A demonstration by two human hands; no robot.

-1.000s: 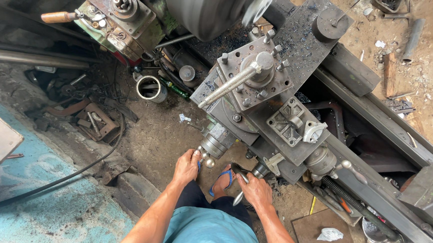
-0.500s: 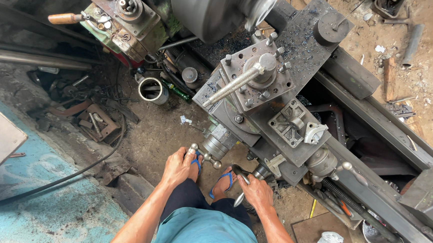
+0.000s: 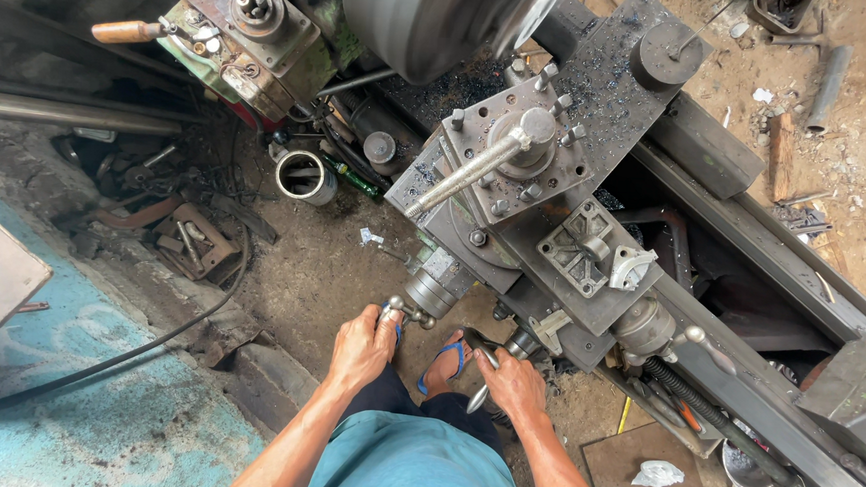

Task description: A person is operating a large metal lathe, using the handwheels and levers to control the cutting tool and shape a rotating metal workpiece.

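Both your hands have shifted on the cranks since a moment ago: your left hand [image 3: 365,345] has come round and closed over the small crank handle [image 3: 401,310] at the near end of the cross-slide screw [image 3: 435,289], and your right hand [image 3: 513,384] has settled lower on the carriage handwheel [image 3: 491,362], just right of your sandalled foot [image 3: 443,359]. Your left fingers are wrapped tight around the handle knob. Your right palm covers the wheel's grip, fingers curled about it, though how firmly they close I cannot tell from above.

The tool post [image 3: 519,153] with its long locking lever [image 3: 462,175] sits beyond your hands, just short of the blurred, spinning chuck [image 3: 437,18] at the far edge.

To do this step well, I would judge that steadiness matters most. Turn the left crank in small, even amounts. Keep the right hand's feed slow and constant, so the carriage does not jerk. Keep your elbows tucked near your body and your wrists clear of the chuck. Metal chips [image 3: 613,79] lie on the carriage top; leave them alone while the chuck turns.
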